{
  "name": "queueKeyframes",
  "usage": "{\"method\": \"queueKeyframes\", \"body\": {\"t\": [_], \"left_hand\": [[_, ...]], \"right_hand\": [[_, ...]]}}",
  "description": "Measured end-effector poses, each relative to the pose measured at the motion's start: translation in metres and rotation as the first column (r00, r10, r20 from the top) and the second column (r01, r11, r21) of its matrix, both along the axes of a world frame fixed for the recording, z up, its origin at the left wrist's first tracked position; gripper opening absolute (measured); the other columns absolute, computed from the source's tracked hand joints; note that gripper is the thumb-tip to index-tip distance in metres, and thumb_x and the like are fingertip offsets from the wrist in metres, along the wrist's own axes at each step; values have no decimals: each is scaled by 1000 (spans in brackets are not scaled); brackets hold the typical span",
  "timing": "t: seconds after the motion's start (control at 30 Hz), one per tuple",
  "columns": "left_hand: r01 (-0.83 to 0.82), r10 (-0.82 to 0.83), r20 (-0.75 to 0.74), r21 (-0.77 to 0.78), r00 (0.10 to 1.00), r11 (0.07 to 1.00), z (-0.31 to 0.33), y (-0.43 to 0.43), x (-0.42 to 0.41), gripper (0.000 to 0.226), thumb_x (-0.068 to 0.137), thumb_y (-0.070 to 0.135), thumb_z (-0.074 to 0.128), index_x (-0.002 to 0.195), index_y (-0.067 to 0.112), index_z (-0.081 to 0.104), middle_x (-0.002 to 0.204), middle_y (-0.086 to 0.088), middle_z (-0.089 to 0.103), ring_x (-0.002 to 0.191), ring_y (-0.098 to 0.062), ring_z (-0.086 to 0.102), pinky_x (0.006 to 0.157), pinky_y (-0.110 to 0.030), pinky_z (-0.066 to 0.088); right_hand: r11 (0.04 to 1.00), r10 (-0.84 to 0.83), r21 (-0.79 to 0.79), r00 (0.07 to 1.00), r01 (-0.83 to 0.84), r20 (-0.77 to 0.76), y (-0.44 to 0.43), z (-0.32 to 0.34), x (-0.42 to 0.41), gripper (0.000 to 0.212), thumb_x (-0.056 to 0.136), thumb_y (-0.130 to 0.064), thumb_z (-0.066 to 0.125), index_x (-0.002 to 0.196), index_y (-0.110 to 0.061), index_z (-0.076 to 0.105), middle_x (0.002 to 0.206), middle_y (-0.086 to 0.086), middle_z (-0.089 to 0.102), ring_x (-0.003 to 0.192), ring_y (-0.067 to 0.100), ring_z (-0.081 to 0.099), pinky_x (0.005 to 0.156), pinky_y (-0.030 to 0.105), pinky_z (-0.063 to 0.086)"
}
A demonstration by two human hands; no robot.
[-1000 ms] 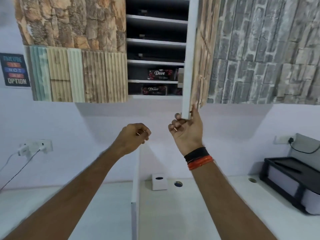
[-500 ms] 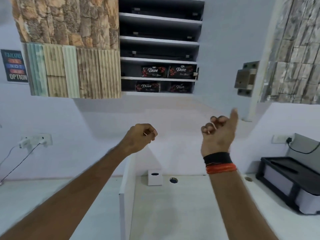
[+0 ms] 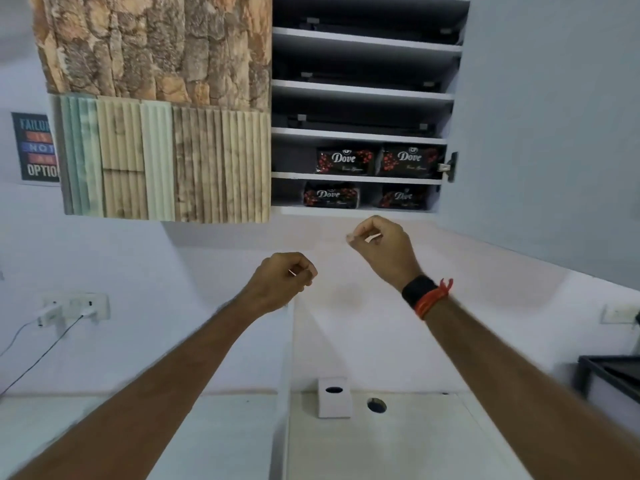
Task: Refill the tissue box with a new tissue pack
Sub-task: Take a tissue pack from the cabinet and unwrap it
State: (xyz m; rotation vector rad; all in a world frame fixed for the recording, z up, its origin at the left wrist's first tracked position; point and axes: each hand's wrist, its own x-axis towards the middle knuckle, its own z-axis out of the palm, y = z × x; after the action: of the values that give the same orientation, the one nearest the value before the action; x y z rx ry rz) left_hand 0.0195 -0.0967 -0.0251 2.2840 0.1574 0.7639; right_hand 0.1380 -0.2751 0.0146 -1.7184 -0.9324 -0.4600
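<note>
A small white tissue box (image 3: 334,398) with a dark oval slot stands on the desk against the back wall. Overhead, the wall cupboard is open and several black Dove tissue packs (image 3: 345,161) lie on its two lowest shelves. My right hand (image 3: 382,247) is raised just below the cupboard's bottom edge, fingers curled, holding nothing. My left hand (image 3: 281,282) hangs lower and to the left, also a loose fist with nothing in it. Both hands are far above the tissue box.
The cupboard door (image 3: 554,116) stands swung open on the right. A shut cupboard door with wood and stone pattern (image 3: 156,109) is on the left. A cable hole (image 3: 376,405) sits beside the box. A black printer (image 3: 609,379) is at far right, a wall socket (image 3: 74,306) at left.
My right hand let go of the cupboard door, which swung fully open to the right. That hand then moved left and up toward the lower shelves. The left hand barely moved.
</note>
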Motion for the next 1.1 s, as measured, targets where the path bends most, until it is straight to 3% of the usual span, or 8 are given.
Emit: {"method": "queueKeyframes", "body": {"t": [0.07, 0.23, 0.5, 0.7, 0.8, 0.93, 1.0, 1.1], "left_hand": [[-2, 2, 2, 4, 1000, 1000, 4, 19, 7, 16, 91, 20, 57, 86, 21, 72, 81, 6, 74, 74, -11, 69, 64, -22, 51], [-2, 2, 20, 29, 1000, 1000, 14, 46, 31, 17, 92, 19, 56, 85, 22, 71, 81, 8, 73, 75, -10, 69, 63, -19, 48], [4, -5, 38, 8, 999, 1000, 0, 47, 60, 16, 91, 18, 57, 85, 22, 72, 83, 9, 73, 73, -8, 70, 69, -22, 56], [-36, 37, 17, -47, 999, 998, -15, 50, 73, 16, 91, 23, 59, 80, 30, 69, 92, 12, 73, 75, -8, 70, 68, -21, 55], [-29, 32, 18, -132, 999, 991, -23, 50, 77, 17, 91, 20, 60, 81, 27, 70, 89, 8, 73, 71, -8, 70, 63, -19, 52], [38, -39, 5, -322, 999, 946, -36, 38, 80, 13, 93, 16, 59, 92, 12, 72, 96, -6, 73, 77, -17, 68, 70, -29, 55], [94, -99, 8, -386, 995, 918, -38, 27, 84, 14, 93, 20, 61, 99, 12, 70, 103, -6, 71, 88, -24, 70, 74, -29, 56], [143, -138, 42, -390, 990, 910, -33, 9, 92, 20, 94, 29, 62, 109, 18, 67, 109, 1, 68, 98, -20, 68, 77, -29, 58]], "right_hand": [[990, -85, -95, 985, 100, 150, 9, 10, 23, 3, 89, -20, 69, 91, -19, 68, 93, -6, 72, 78, 11, 60, 77, 28, 51], [926, -198, -222, 895, 304, 400, 30, 34, 56, 32, 96, -3, 49, 116, -14, 71, 120, 6, 73, 108, 28, 65, 96, 42, 53], [756, -161, -381, 715, 533, 680, 74, 59, 91, 73, 86, 17, 38, 148, -20, 46, 152, 4, 51, 119, 38, 64, 93, 51, 56], [712, -208, -369, 681, 597, 702, 91, 72, 111, 40, 95, -4, 47, 128, -21, 62, 109, 16, 73, 95, 42, 67, 74, 46, 54], [810, -216, -289, 717, 511, 663, 80, 68, 108, 25, 95, -17, 52, 112, -21, 71, 100, 10, 76, 92, 37, 67, 75, 42, 56], [929, -254, -37, 707, 368, 660, 47, 48, 103, 15, 88, -19, 69, 99, -18, 78, 77, 1, 68, 84, 27, 53, 73, 38, 48], [920, -311, 35, 673, 391, 671, 35, 36, 101, 14, 84, -21, 72, 95, -20, 79, 76, -1, 69, 84, 27, 52, 75, 41, 44], [914, -330, 52, 664, 402, 670, 25, 21, 95, 13, 83, -25, 72, 94, -23, 79, 80, -1, 72, 91, 29, 55, 79, 42, 38]]}}
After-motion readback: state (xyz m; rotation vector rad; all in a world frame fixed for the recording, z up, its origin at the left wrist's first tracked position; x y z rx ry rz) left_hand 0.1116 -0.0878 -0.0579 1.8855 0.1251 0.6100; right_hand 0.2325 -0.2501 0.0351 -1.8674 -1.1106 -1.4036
